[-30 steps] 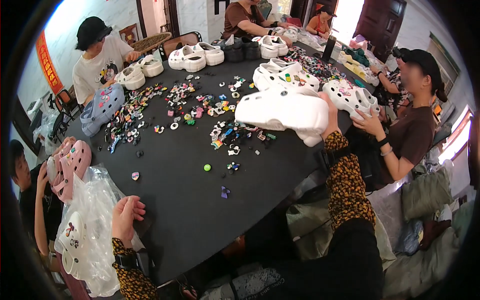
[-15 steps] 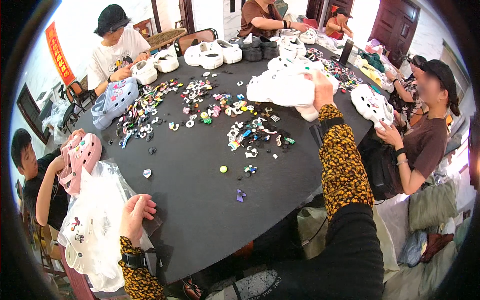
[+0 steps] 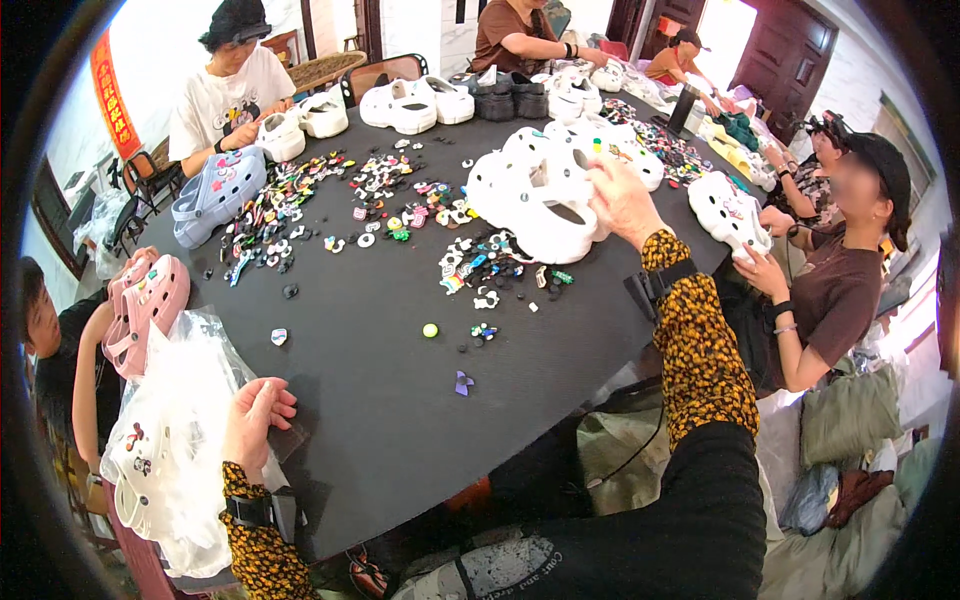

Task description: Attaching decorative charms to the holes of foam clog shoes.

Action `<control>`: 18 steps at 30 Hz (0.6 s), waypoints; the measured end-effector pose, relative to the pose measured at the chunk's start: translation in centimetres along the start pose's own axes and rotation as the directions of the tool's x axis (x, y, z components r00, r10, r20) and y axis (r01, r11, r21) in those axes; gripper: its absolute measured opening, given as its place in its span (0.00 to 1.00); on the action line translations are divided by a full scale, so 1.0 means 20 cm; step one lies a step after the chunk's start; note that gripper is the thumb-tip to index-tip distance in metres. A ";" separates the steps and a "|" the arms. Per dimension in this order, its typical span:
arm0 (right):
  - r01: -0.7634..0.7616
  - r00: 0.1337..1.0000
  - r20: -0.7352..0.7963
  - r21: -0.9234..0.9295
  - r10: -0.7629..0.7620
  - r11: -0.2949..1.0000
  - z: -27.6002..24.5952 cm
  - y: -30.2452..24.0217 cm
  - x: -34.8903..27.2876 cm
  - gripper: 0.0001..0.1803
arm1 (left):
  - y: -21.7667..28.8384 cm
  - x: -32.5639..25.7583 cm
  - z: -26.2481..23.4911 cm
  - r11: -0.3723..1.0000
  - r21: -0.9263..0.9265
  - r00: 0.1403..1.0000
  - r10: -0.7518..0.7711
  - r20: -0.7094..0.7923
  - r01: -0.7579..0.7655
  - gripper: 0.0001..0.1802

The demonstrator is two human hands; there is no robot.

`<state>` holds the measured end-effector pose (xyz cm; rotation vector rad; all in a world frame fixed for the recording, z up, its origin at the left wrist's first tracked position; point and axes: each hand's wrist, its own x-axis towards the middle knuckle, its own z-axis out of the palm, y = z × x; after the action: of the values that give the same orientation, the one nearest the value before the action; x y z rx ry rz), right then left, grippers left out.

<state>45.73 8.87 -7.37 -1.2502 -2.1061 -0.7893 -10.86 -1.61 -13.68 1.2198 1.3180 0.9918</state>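
Observation:
My right hand [image 3: 622, 200] grips a pair of white clogs [image 3: 572, 236] above the right side of the dark table, with their openings now facing me. A small yellow-green charm shows beside my fingers. Near the table's left front edge, my left hand [image 3: 258, 412] is closed in a pinch at the edge of a clear plastic bag [image 3: 185, 400]. Inside that bag lie white clogs [image 3: 130, 470] with small charms on them. Loose charms [image 3: 485, 265] are heaped on the table in front of the white clogs.
A blue clog [image 3: 218, 198] stands at the table's left, near more heaped charms [image 3: 262, 215]. Several white clogs [image 3: 400, 106] and black clogs [image 3: 510, 98] line the far side. Co-workers sit around; one holds pink clogs [image 3: 147, 308], another a white clog [image 3: 730, 215].
My right hand has drawn the white clogs leftward and a little nearer, turning them so their openings show. My left hand stays at the bag. The view has shifted slightly.

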 end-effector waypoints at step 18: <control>0.064 0.938 0.346 -0.161 -0.004 0.985 -0.02 -0.63 0.10 0.32 | 0.01 0.01 0.01 1.000 -0.010 1.000 -0.001 0.007 0.002 0.13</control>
<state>33.65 4.75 -8.29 -1.5407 -2.3823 -0.8293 -10.55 -1.33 -13.65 1.2138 1.3072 0.9911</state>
